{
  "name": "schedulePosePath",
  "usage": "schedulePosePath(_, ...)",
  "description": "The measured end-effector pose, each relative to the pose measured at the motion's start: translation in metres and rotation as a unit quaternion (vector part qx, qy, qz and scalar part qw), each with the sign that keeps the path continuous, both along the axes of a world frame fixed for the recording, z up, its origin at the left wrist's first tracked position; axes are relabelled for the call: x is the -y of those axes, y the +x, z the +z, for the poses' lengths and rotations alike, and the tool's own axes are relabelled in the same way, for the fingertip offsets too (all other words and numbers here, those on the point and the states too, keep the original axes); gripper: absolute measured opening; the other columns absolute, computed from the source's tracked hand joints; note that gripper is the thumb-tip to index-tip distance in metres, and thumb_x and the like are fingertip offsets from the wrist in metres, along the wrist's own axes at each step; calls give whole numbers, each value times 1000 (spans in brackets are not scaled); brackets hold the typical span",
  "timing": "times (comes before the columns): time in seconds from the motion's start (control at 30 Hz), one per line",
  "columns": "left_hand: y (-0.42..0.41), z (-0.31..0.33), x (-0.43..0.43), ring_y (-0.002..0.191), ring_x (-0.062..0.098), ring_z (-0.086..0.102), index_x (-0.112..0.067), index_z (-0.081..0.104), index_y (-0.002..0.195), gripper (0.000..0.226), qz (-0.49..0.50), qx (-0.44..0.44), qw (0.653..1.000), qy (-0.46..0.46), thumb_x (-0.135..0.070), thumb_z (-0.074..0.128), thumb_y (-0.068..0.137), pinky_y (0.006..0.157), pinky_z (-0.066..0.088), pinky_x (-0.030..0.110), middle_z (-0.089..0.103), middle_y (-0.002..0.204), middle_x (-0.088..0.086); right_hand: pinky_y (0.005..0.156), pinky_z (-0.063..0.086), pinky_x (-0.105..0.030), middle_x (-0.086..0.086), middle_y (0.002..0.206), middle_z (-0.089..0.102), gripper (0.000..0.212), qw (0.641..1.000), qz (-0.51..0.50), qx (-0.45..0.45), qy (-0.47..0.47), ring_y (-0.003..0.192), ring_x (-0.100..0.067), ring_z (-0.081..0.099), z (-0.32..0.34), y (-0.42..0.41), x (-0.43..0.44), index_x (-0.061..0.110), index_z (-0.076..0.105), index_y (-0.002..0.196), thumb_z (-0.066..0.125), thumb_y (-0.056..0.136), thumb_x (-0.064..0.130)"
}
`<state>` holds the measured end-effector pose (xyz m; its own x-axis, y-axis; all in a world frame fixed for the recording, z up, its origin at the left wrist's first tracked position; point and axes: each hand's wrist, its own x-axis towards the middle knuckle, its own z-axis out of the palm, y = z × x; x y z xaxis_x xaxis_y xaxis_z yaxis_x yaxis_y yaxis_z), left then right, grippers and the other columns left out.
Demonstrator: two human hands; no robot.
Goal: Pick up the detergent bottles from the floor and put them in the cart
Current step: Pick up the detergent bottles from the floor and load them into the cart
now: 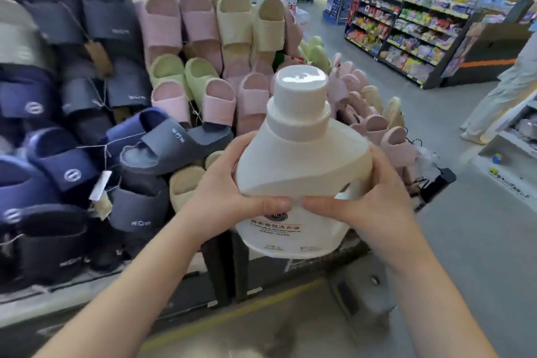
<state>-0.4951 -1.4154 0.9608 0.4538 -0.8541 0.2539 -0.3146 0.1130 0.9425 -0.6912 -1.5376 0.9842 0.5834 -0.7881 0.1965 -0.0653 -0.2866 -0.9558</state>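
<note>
A white detergent bottle point(299, 160) with a wide white cap is held upright in front of me, well above the floor. My left hand point(229, 192) grips its left side, thumb across the front. My right hand point(369, 197) grips its right side by the handle, thumb meeting the left thumb over the label. Below the bottle a dark, blurred frame point(357, 293) shows, which may be the cart; I cannot tell for sure. No other bottle shows on the floor.
A display of slippers point(122, 96) in navy, pink, green and cream fills the left and centre. Shelves of goods point(406, 35) stand at the back right across a grey aisle floor point(479, 241). A person in pale trousers point(499, 96) stands at the right edge.
</note>
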Motion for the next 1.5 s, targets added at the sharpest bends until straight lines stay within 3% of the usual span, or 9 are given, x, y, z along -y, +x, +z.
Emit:
schedulePosePath(0.17, -8, 13, -47, 123, 5, 65, -62, 57, 128, 89, 114, -2, 993, 3, -48, 95, 49, 92, 58, 27, 69, 129, -20, 93, 62, -48, 14, 115, 73, 84, 993, 116, 9, -18, 112, -7, 68, 3, 29, 0, 53, 64, 113, 102, 38, 48)
schedulePosePath(0.47, -51, 12, -160, 122, 22, 69, -46, 60, 134, 91, 348, 1, 937, 1, -39, 96, 51, 94, 59, 42, 73, 126, -6, 81, 55, -22, 22, 109, 74, 88, 937, 346, 28, -28, 104, 4, 67, 8, 79, -59, 51, 64, 113, 104, 34, 49)
schedulePosePath(0.6, -79, 17, -222, 121, 15, 69, -56, 61, 127, 87, 436, 16, 900, 10, -41, 95, 49, 89, 59, 30, 72, 124, -10, 75, 52, -8, 30, 100, 74, 79, 892, 449, 45, -17, 93, 13, 67, 9, 94, -111, 38, 64, 112, 101, 45, 18)
schedulePosePath(0.77, -114, 19, -304, 114, -1, 67, -64, 59, 121, 84, 536, 32, 844, 11, -46, 92, 46, 88, 52, 14, 72, 119, -22, 81, 59, -28, 18, 109, 76, 86, 844, 535, 33, -10, 102, 0, 70, 12, 107, -192, 42, 66, 114, 105, 38, 35)
schedulePosePath(0.93, -139, 18, -392, 106, -12, 65, -69, 58, 116, 80, 605, 34, 795, 18, -49, 91, 45, 82, 48, 7, 71, 113, -30, 74, 58, -18, 18, 105, 76, 88, 803, 594, 37, -17, 96, 2, 71, 14, 116, -289, 33, 67, 114, 105, 35, 34)
schedulePosePath(1.07, -150, 12, -471, 114, -2, 67, -74, 55, 117, 85, 643, 28, 765, 17, -53, 92, 44, 90, 52, 23, 71, 119, -26, 80, 60, -28, 15, 110, 76, 84, 778, 627, 29, -22, 101, -2, 72, 12, 122, -375, 38, 67, 115, 108, 42, 29)
schedulePosePath(1.2, -151, 6, -553, 115, -3, 66, -72, 56, 121, 88, 664, 35, 747, 12, -54, 93, 43, 90, 51, 22, 70, 121, -28, 86, 60, -36, 14, 111, 76, 84, 764, 644, 28, -33, 104, -4, 71, 4, 133, -459, 39, 67, 117, 107, 47, 18)
schedulePosePath(1.37, -143, -1, -641, 119, -3, 65, -63, 57, 128, 92, 665, 35, 746, 8, -51, 95, 46, 94, 52, 19, 69, 125, -26, 76, 57, -15, 18, 112, 75, 84, 750, 660, 24, -26, 102, 3, 69, -1, 145, -546, 37, 66, 120, 106, 48, 20)
schedulePosePath(1.5, -130, -7, -697, 117, -2, 65, -61, 58, 127, 90, 676, 23, 737, 8, -49, 95, 46, 95, 54, 23, 69, 122, -26, 76, 58, -16, 20, 111, 75, 84, 739, 673, 13, -9, 102, 4, 70, -5, 165, -607, 37, 65, 120, 100, 44, 26)
